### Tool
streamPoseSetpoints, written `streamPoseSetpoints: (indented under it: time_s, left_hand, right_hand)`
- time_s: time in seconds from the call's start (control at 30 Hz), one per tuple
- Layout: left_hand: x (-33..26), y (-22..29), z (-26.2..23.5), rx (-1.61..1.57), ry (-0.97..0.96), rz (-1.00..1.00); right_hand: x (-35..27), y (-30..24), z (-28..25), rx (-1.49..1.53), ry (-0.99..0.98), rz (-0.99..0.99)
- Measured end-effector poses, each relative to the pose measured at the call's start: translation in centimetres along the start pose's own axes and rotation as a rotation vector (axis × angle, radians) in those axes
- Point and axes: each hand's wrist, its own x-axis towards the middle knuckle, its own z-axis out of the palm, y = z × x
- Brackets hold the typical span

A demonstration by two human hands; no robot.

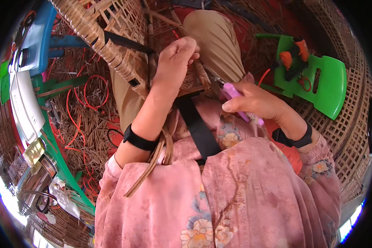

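Observation:
A woven rattan piece (pixel 124 53), with a thick wrapped rim, leans between my knees at the upper left. Over its near end, my left hand (pixel 178 58) is closed with the fingers curled in; what they grip is hidden beneath them. A flat cane strip (pixel 163 18) runs down toward those fingers. My right hand (pixel 256 101) is wrapped round the lilac handles of hand pliers (pixel 234 94). Their metal jaws point up and left, toward the wrapped rattan leg (pixel 201 76) below my left hand. Loose cane strips (pixel 155 161) hang beside my left forearm.
At right, a green plastic stool (pixel 328 84) carries an orange-and-black tool (pixel 294 56). Large woven rattan panels (pixel 351 124) stand behind it. Cane scraps (pixel 87 120) and orange cord (pixel 70 111) litter the red floor. A blue stool (pixel 39 37) and white box (pixel 27 105) are at left.

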Motion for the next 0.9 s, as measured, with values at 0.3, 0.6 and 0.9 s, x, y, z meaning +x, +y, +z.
streamPoseSetpoints:
  time_s: [0.3,0.6,0.9]
  left_hand:
    - [-5.0,0.0,-2.1,0.694,-0.151,0.139]
    - [-5.2,0.5,-0.6,0.561,-0.172,0.073]
    - [-5.6,0.8,-0.9,0.630,-0.181,0.089]
  right_hand:
    - [-4.6,9.9,-7.4,0.493,0.656,-0.171]
    - [-8.0,26.6,-16.1,-0.477,1.288,0.703]
    - [-4.0,27.7,-22.7,-0.425,1.304,0.772]
